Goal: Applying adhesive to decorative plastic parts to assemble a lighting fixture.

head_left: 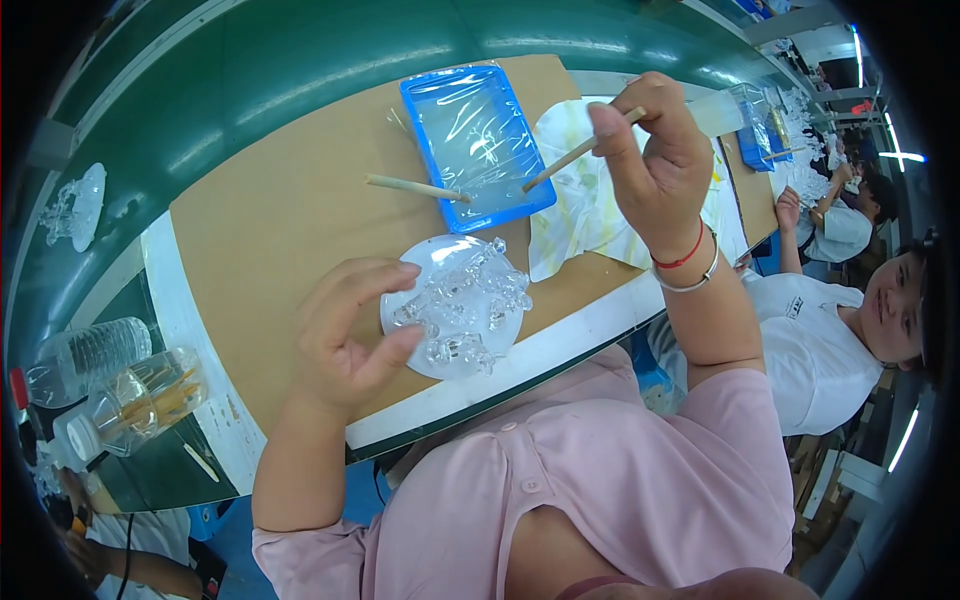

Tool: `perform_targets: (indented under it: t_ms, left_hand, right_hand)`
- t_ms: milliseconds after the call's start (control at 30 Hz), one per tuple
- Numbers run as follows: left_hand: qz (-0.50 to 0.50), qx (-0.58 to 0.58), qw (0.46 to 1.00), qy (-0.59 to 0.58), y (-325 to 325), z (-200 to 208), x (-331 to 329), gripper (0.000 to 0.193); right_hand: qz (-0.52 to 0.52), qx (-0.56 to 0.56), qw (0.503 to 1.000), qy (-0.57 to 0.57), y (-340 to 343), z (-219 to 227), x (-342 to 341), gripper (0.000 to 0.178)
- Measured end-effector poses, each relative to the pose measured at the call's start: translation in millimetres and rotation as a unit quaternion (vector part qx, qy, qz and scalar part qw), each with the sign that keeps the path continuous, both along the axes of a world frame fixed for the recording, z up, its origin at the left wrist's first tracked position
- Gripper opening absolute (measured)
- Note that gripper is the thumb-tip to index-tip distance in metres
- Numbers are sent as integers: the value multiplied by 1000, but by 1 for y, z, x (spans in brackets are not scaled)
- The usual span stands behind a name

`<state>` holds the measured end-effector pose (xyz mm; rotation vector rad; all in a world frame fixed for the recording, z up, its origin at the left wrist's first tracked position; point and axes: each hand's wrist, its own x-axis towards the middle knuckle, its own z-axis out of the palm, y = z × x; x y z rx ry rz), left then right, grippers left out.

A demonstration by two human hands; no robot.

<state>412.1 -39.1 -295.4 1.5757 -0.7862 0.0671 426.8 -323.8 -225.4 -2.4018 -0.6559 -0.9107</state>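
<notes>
Clear ornament held at the near bench edge, stick raised beyond it

The left hand [345, 335] pinched the rim of a clear round ornament [458, 303] near the edge; farther right, the right hand [650, 165] pinched a wooden stick [580, 152] over the far blue tray [475, 145].

The tray [476, 145] is bright blue with a clear film; the board [290, 210] under it is plain tan, the belt [300, 70] beyond dark green. The cloth [590, 215] at right is white, stained yellow. The ornament [460, 305] is clear, its plate [425, 265] white; both sticks [415, 187] pale wood
</notes>
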Motion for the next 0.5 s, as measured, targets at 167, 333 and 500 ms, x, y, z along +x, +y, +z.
perform_targets:
  t_ms: [167, 333, 500]
  left_hand:
    - [48, 63, 993, -82, -10, -1, 0, 30]
    - [72, 59, 992, -88, -9, -6, -3, 27]
    - [42, 29, 997, -64, -8, 1, -2, 24]
  right_hand:
    - [-14, 105, 994, 32, -9, -2, -8, 11]
    - [15, 209, 977, 41, -14, -9, -16, 14]
    - [23, 197, 979, 52, -17, -14, -24, 15]
